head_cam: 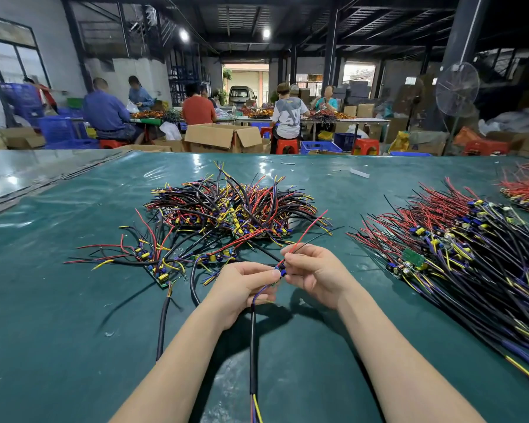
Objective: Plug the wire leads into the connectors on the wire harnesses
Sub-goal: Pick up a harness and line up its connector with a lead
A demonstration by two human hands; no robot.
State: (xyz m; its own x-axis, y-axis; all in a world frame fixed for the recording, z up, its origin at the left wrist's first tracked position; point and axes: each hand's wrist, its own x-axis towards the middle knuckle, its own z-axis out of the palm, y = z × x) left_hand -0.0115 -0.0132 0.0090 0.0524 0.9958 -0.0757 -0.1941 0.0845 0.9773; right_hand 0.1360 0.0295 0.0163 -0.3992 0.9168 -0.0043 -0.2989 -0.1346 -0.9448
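Both grips meet above the near middle of the bench (58,300), fingertips almost touching. The left grip (242,285) is curled, thumb and forefinger pinching the small blue connector (282,271). The right grip (315,276) is curled too, pinching the red lead (306,235) just where it reaches the connector. The fingertips hide whether the lead's end is seated.

The harness in hand is off the bench. Its long axis runs near to far. The black cable (253,346) drops from under the left grip straight back toward the person, its yellow and blue ends nearest the body. The red lead, with a thin black one beside it, rises beyond the right grip and points away and to the right. The connector sits where the two parts join, between the grips.

As a judgement, the task is well under way but far from over. Right of the right grip lies a combed row (458,257) of harnesses, all lying one way, which reads as finished work. Beyond both grips is a tangled heap (226,209), and beyond and left of the left grip lie a few loose pieces (153,261). These look like the work left. The piece in hand appears to be at the plugging step itself.
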